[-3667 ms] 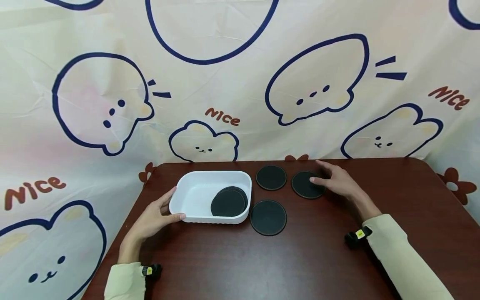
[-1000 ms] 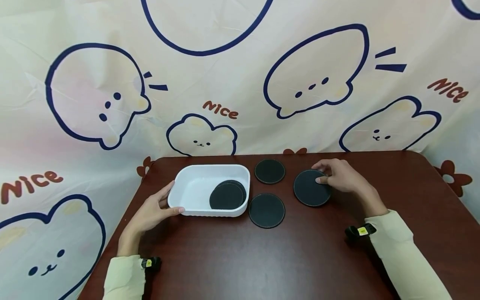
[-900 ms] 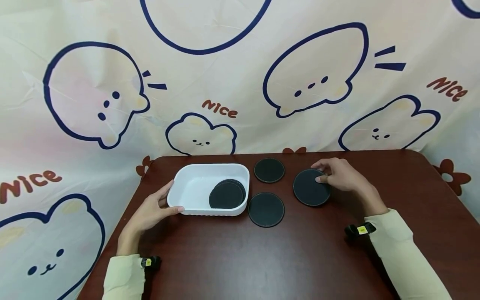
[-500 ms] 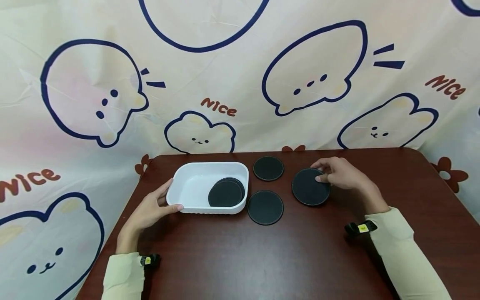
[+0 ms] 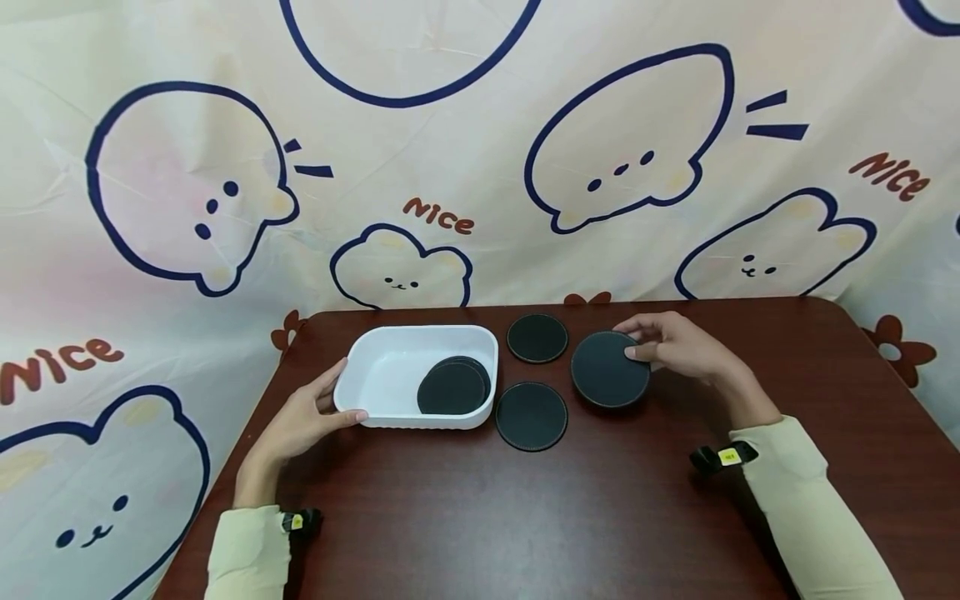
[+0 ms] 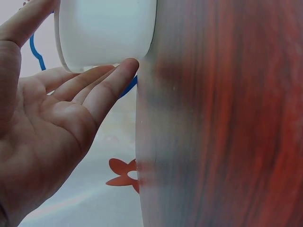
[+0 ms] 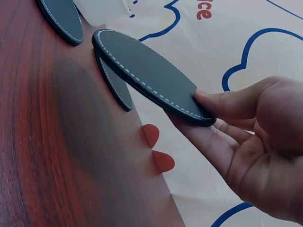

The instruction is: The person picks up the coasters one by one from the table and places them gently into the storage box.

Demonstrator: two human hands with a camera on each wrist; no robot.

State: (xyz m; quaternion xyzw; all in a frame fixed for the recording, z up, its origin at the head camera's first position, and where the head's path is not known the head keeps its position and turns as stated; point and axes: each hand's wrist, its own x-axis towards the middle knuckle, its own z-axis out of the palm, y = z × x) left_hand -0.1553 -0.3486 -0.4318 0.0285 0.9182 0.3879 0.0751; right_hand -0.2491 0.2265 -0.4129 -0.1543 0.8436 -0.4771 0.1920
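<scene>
Between thumb and fingers my right hand (image 5: 686, 346) pinches a round black coaster (image 5: 607, 371) by its right edge. In the right wrist view this coaster (image 7: 147, 71) is raised above the table and tilted, with white stitching round its rim. My left hand (image 5: 300, 425) holds the left end of a white plastic basin (image 5: 382, 375), thumb at the front corner and fingers along the end wall. Inside the basin, black coasters (image 5: 452, 387) lie overlapped at the right; how many is unclear. Two more coasters lie flat right of the basin, a back coaster (image 5: 537, 337) and a front coaster (image 5: 532, 417).
Everything stands on a dark reddish-brown table (image 5: 480, 517) with rounded far corners. Directly behind its far edge hangs a pale cloth (image 5: 502, 183) printed with blue cartoon outlines. The front coaster lies close against the basin's right side.
My right hand first reached the coaster with spread fingers, then pinched it. Now it has lifted the coaster off the table and moved it slightly left. My left hand has stayed on the basin.
</scene>
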